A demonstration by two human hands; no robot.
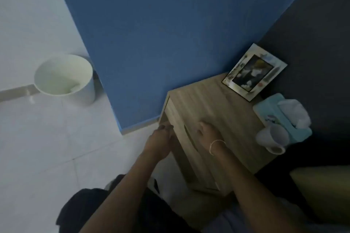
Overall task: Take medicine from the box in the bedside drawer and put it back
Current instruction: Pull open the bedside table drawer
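Nearest the camera, two bare forearms are seen rising from the bottom edge, above dark clothing at about six o'clock. The left hand (158,141) is set at the front left corner of the bedside cabinet (217,104), its fingers curled closed around the edge of the drawer front (175,119), though whether a firm grip is made cannot be told in the dim, blurred picture. The right hand (205,130), marked by a thin cord at the wrist, is laid on the cabinet near its front edge; its fingers look loosely bent, and it cannot be told whether anything is gripped. The drawer appears shut or barely started, so the box and medicine are hidden inside and nothing of them is shown. At about three o'clock from the hands a cup (272,139) lies tipped at the cabinet's edge, touching a tissue box (269,108); beyond these, toward one o'clock, a photo frame (254,72) leans at the wall. Far off at ten o'clock a white bin (65,77) stands on the floor. A sharp tug on the drawer is judged likely to jolt the cabinet, by which the cup might be rolled off or the frame toppled; a one-sided pull could also jam the drawer.
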